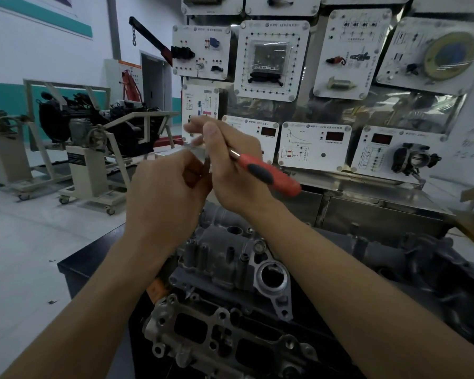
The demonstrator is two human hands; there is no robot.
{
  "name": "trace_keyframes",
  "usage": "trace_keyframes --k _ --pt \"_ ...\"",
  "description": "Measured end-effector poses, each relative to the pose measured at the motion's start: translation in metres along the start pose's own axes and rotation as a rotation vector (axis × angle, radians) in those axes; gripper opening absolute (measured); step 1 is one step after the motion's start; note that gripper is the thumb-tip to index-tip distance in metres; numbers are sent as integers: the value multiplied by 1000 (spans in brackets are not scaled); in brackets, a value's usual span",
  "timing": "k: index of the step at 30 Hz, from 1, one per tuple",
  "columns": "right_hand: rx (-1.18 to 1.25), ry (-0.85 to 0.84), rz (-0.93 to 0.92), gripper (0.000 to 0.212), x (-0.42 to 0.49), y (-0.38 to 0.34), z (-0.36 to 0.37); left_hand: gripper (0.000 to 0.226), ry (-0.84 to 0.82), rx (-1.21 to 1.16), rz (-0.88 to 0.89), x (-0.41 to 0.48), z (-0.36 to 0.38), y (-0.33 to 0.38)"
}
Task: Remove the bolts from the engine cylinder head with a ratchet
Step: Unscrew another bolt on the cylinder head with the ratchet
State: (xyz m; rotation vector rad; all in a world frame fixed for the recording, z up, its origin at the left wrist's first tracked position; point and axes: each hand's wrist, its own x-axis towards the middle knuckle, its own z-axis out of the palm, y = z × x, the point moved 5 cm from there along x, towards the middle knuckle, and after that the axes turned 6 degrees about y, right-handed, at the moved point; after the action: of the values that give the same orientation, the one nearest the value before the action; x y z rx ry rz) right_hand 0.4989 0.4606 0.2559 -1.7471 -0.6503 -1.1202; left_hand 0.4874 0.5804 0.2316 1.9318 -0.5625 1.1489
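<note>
The grey aluminium cylinder head [225, 269] lies on a dark bench below my arms. Both hands are raised well above it. My right hand [236, 170] grips the ratchet [268, 173] near its head; its red and black handle sticks out to the lower right. My left hand [170, 187] has its fingers curled at the ratchet's head end, pinching something small and dark there that I cannot make out. The ratchet's head is mostly hidden between the two hands.
A training board [326, 77] with white component panels stands right behind the bench. To the left, engines sit on wheeled stands [88, 149] on a pale floor. A dark engine part [422, 263] lies at the right of the bench.
</note>
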Motion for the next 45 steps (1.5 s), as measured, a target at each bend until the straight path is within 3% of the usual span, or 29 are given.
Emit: trace_keyframes --k 3,5,8,11,13,17,19,20,22,24,27,29,32,35,37,38,40,42,43,45 --pt "632 -112 564 51 -4 17 12 11 -220 -320 -199 4 11 -17" --pt "972 -196 828 62 -10 19 19 17 -405 -510 -290 6 18 -22" --pt "1171 -199 943 73 -12 21 21 20 -513 -634 -314 7 19 -25" --pt "1099 -172 964 70 -13 22 22 15 -472 -548 -269 8 15 -25" --pt "763 -108 808 61 -10 24 16 14 -364 -459 -253 10 10 -25" --pt "-292 79 -58 39 3 -3 0 26 -120 -119 -131 9 1 -12" --pt "-406 126 -313 26 3 -18 1 39 -40 73 -12 5 0 1" --pt "-384 125 -331 25 3 -18 2 41 -19 120 17 2 -1 5" --pt "-208 66 -178 29 3 -12 2 28 -15 114 20 2 0 3" --pt "99 -12 133 38 0 -1 5 17 -81 -97 -104 5 4 -8" --pt "732 -166 618 58 -4 12 17 17 -355 -494 -333 5 16 -23" --pt "1057 -258 840 74 -9 15 22 25 -463 -659 -364 4 21 -28" --pt "1231 -258 939 83 -11 18 21 26 -533 -786 -384 1 26 -32" --pt "1223 -202 998 75 -12 22 21 20 -477 -750 -361 2 25 -32" --pt "1061 -147 943 65 -10 23 19 16 -393 -639 -308 4 21 -32" --pt "869 -106 839 60 -8 24 15 12 -340 -581 -277 6 18 -31" --pt "285 -12 410 50 1 17 4 8 -225 -455 -227 6 11 -30" --pt "-283 72 -128 41 4 -6 1 27 -108 -286 -165 5 6 -24" --pt "-409 116 -300 37 4 -15 2 34 -61 -206 -135 4 4 -19" --pt "-394 136 -340 37 2 -17 1 38 -22 -118 -121 2 4 -13"
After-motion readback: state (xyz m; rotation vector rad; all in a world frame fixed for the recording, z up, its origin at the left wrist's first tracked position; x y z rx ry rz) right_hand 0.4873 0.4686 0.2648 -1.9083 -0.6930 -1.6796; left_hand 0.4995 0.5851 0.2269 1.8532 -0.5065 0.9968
